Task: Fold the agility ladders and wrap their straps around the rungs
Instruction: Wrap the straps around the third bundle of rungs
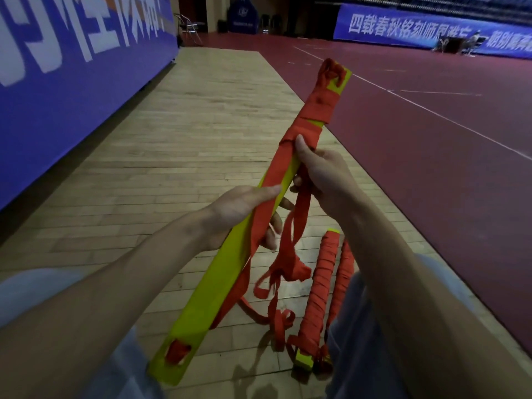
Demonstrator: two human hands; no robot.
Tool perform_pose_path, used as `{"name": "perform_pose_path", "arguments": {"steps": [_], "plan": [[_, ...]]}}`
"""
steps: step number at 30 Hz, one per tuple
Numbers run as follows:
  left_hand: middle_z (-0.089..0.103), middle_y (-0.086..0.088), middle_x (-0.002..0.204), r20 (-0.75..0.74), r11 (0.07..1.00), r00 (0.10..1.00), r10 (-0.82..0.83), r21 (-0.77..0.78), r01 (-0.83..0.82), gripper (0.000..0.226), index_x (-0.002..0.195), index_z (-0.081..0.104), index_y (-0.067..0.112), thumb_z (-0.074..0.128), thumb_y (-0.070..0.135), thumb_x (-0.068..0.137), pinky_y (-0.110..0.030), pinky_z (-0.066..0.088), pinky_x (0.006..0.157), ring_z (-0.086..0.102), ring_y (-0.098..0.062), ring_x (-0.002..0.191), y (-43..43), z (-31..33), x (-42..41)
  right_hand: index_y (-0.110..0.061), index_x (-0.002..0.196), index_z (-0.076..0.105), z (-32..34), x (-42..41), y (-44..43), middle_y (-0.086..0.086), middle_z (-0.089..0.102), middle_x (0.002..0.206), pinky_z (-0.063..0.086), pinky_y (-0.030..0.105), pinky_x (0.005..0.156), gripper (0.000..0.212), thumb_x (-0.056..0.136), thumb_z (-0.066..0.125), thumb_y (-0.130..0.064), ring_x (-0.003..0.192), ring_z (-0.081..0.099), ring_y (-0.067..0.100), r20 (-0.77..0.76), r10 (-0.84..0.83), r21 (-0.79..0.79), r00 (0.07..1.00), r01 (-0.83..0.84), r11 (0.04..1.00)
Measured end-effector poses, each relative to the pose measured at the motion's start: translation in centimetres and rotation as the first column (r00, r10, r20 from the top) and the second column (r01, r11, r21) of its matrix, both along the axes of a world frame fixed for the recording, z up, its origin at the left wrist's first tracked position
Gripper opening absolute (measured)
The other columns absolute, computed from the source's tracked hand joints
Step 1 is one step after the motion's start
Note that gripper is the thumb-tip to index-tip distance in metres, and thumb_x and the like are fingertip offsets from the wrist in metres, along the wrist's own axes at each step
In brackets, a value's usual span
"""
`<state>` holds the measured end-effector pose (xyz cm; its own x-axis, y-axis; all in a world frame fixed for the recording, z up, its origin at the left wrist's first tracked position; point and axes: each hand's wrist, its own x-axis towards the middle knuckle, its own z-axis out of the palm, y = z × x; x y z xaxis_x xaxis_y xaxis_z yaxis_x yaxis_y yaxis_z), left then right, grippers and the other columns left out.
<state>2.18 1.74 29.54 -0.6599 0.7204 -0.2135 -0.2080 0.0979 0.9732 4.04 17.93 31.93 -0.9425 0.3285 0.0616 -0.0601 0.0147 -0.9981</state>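
1. Left hand (244, 208): I see it gripping the rung stack (224, 277) near its middle. The thumb lies along the top face and the fingers curl round from beneath.
2. Right hand (325, 174): it is closed round the same stack, just above the left hand. The thumb presses on the edge of the strap winding and the fingers curl behind.
3. Rung stack: flat yellow rungs folded together and held in the air at a slant. The near end is low by my left knee, and the far end points up and away to the right.
4. Strap (316, 102): red webbing wound round the upper part of the stack. A strip runs down the lower face.
5. Loose strap (288, 254): tangled red loops hang from under the right hand and trail onto the wooden floor (201, 125).
6. Wrapped bundles (319, 283): two lie side by side on the floor beside my right leg. They are fully bound in red, with yellow showing at the ends.
7. Surroundings: a blue banner (72, 67) on the left and a dark red court (431, 139) on the right. A folding chair (188, 27) stands far back.
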Motion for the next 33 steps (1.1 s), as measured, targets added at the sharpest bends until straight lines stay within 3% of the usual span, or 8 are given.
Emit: {"name": "perform_pose_path", "arguments": {"steps": [6,9,13,17,21,25,30,33], "plan": [[0.047,-0.003,0.067,-0.195,0.964,0.968,0.157,-0.182,-0.193,0.034,0.1,0.061,0.01,0.05,0.042,0.1,-0.028,0.042,0.051,0.044,-0.015,0.049,0.7,-1.5,-0.5,0.004,0.088,0.068,-0.7,-0.2,-0.2,0.012,0.072,0.075,0.059,0.033,0.051,0.047,0.099,0.055,-0.041,0.043,0.063,0.015,0.115,-0.124,0.143,0.986,0.107,0.984],[0.049,0.002,0.084,-0.36,0.89,0.915,0.184,-0.334,-0.31,0.047,0.111,0.053,0.017,0.043,0.06,0.095,-0.03,0.043,0.064,0.047,-0.012,0.07,1.1,-1.9,-0.9,0.004,0.098,0.067,-0.7,-0.3,-0.4,0.017,0.073,0.083,0.056,0.031,0.048,0.04,0.103,0.05,-0.032,0.046,0.065,0.017,0.145,-0.141,0.172,0.979,0.115,0.978],[0.046,0.001,0.092,-0.349,0.87,0.93,0.115,-0.416,-0.264,0.048,0.117,0.048,0.017,0.034,0.06,0.098,-0.033,0.04,0.074,0.044,-0.014,0.078,0.9,-2.1,-1.3,0.006,0.104,0.066,-0.4,-0.1,-0.7,0.022,0.072,0.087,0.056,0.029,0.048,0.032,0.1,0.043,-0.016,0.048,0.066,0.02,0.211,-0.086,0.19,0.974,0.046,0.981],[0.06,0.002,0.096,-0.448,0.845,0.88,0.156,-0.401,-0.354,0.041,0.113,0.055,0.019,0.055,0.055,0.093,-0.036,0.05,0.079,0.058,-0.016,0.088,0.3,-2.7,-1.8,0.0,0.094,0.062,0.0,0.2,-1.0,0.013,0.068,0.074,0.054,0.027,0.049,0.027,0.097,0.046,-0.022,0.046,0.064,0.02,0.259,-0.039,0.136,0.965,0.003,0.991],[0.056,0.005,0.078,-0.798,0.753,0.598,0.072,-0.35,-0.558,0.037,0.091,0.052,0.019,0.076,0.045,0.08,-0.031,0.043,0.059,0.057,-0.018,0.075,0.3,-2.8,-1.1,-0.005,0.1,0.065,-1.1,0.3,-1.5,0.015,0.072,0.086,0.055,0.027,0.05,0.048,0.091,0.061,-0.052,0.051,0.067,0.02,0.353,-0.015,0.285,0.936,-0.092,0.954],[0.052,0.009,0.074,-0.924,0.751,0.383,-0.014,-0.262,-0.605,0.035,0.089,0.043,0.021,0.075,0.037,0.084,-0.028,0.043,0.058,0.058,-0.017,0.071,0.4,-3.2,-0.1,-0.005,0.094,0.067,-1.4,0.2,-1.8,0.012,0.074,0.081,0.057,0.027,0.053,0.045,0.089,0.065,-0.049,0.052,0.068,0.017,0.293,-0.056,0.34,0.954,-0.05,0.939],[0.048,0.009,0.078,-0.91,0.814,0.414,0.003,-0.238,-0.53,0.034,0.09,0.039,0.02,0.072,0.025,0.088,-0.023,0.045,0.059,0.058,-0.016,0.074,0.8,-3.6,-0.4,-0.001,0.084,0.07,-1.3,-0.2,-1.4,0.013,0.072,0.074,0.049,0.025,0.048,0.036,0.086,0.073,-0.037,0.045,0.061,0.016,0.132,-0.178,0.218,0.975,0.146,0.965],[0.056,0.001,0.093,-0.765,0.861,0.635,0.106,-0.249,-0.443,0.025,0.101,0.041,0.019,0.065,0.021,0.092,-0.036,0.058,0.068,0.065,-0.022,0.082,1.0,-3.4,-0.8,-0.005,0.076,0.07,-1.0,-0.2,-1.2,0.011,0.07,0.07,0.048,0.025,0.047,0.035,0.085,0.073,-0.038,0.045,0.06,0.016,0.095,-0.216,0.166,0.972,0.198,0.966]]}}
